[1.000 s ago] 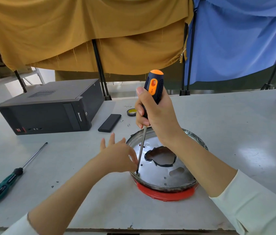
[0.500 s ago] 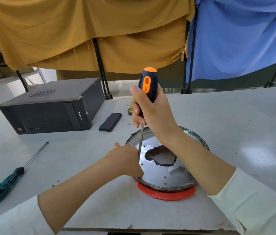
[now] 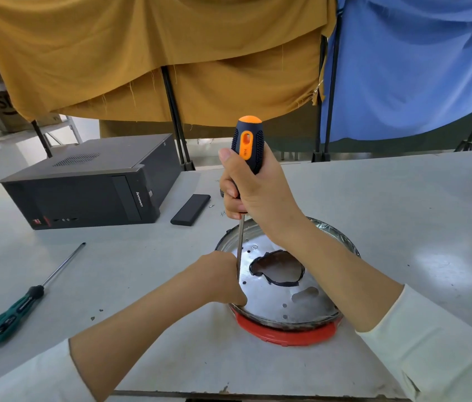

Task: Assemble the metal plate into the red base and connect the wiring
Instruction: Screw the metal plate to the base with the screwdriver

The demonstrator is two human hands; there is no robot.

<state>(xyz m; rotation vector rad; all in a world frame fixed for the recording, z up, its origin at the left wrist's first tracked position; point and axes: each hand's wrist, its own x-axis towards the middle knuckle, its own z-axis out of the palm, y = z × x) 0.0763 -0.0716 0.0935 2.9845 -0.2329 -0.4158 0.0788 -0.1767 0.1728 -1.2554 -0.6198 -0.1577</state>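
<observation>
1. the metal plate [image 3: 275, 297] sits inside the red base [image 3: 287, 335], near the front edge of the grey surface [image 3: 403, 213]; only a red rim of the base shows below the plate's dark outer ring.
2. the plate is shiny, dotted with small holes, with an irregular dark-edged opening near its middle and a smaller oblong cut-out toward the front right.
3. the right hand [image 3: 255, 195] has its grip closed around the black-and-orange handle of a screwdriver [image 3: 247, 146], thumb pressed up along the handle's side; the tool stands nearly upright.
4. the screwdriver's thin shaft runs down from the right hand to the left part of the plate, where its tip is hidden behind the left hand.
5. the left hand [image 3: 217, 278] is at the plate's left rim with its fingers curled in and its grip closed around the lower shaft; what the fingertips touch under there cannot be seen.
6. both forearms are bare, with pale sleeves pushed back toward the elbows.
7. a second screwdriver [image 3: 23, 306] with a green-and-black handle lies flat on the surface well to the left, apart from the work.
8. a black computer case [image 3: 92, 190] lies on its side at the back left, and a small flat black bar [image 3: 190, 209] rests just beside it.
9. a mustard cloth [image 3: 156, 53] and a blue cloth [image 3: 411, 62] hang behind the surface.
</observation>
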